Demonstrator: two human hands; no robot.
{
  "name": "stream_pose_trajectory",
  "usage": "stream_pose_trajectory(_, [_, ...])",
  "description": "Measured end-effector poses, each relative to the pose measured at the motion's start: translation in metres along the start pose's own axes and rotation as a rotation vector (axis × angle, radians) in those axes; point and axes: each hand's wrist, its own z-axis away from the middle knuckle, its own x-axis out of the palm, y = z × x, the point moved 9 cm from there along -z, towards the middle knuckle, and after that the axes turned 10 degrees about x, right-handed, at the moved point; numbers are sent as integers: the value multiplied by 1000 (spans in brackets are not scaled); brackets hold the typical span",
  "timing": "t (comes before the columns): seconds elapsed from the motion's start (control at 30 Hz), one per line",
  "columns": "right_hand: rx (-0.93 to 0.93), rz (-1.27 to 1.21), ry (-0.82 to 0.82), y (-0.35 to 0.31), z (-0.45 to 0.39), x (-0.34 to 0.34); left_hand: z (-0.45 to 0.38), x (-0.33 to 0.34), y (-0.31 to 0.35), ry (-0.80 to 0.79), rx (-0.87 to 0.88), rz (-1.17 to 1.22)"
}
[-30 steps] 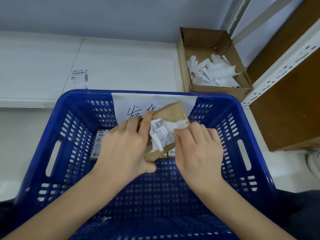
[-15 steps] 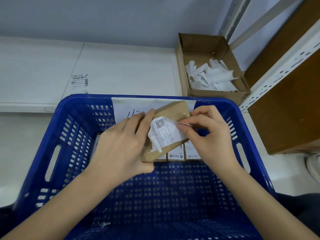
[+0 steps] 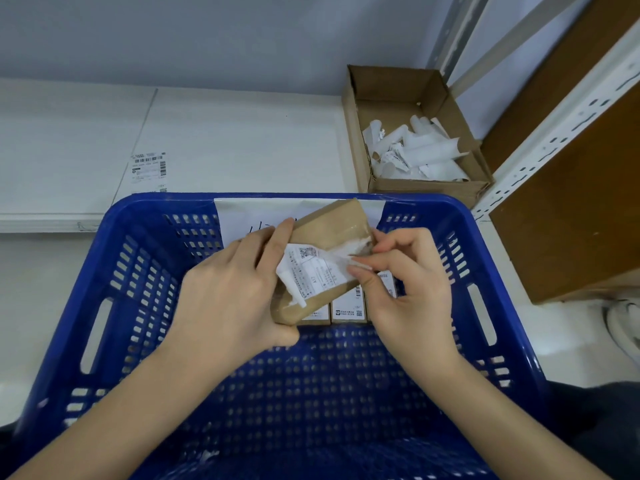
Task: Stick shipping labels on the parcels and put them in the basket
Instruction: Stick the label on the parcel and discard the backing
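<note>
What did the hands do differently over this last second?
The right hand lifted off the label, where it had lain flat pressing it down, and now pinches the label's edge, peeling backing away. The left hand kept gripping the brown parcel above the blue basket.

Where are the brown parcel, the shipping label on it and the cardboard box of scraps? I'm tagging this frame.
brown parcel [image 3: 332,221], head view: bare upper face.
shipping label [image 3: 313,271], head view: printed middle.
cardboard box [image 3: 356,133], head view: left wall.
</note>
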Motion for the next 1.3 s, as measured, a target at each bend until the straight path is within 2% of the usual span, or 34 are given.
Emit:
stream_pose_trajectory(0.27, [-79, -8, -88, -7, -8, -1, 2, -24, 1, 192, 45, -78])
stream_pose_trajectory(0.37, [44, -91, -87, 5, -14, -3, 5, -27, 2, 241, 57, -106])
stream_pose_trajectory(0.53, [-117, -7, 21, -2, -10, -7, 6, -25, 1, 279, 61, -161])
stream_pose_trajectory(0.67, [-149, 27, 82, -11, 0, -7, 5, -21, -6, 240, 9, -173])
stream_pose_trajectory(0.77, [-165, 190, 209, -16, 7, -11, 5, -16, -3, 201, -8, -167])
stream_pose_trajectory(0.83, [-186, 248, 236, -18, 11, -8, 5, -13, -1, 174, -18, -167])
stream_pose_trajectory(1.03, [-176, 419, 247, -22, 16, -1, 3, -4, 0, 105, -47, -140])
stream_pose_trajectory(1.3, [4, 366, 145, -19, 24, 10, 0, 9, -4, -25, -108, -76])
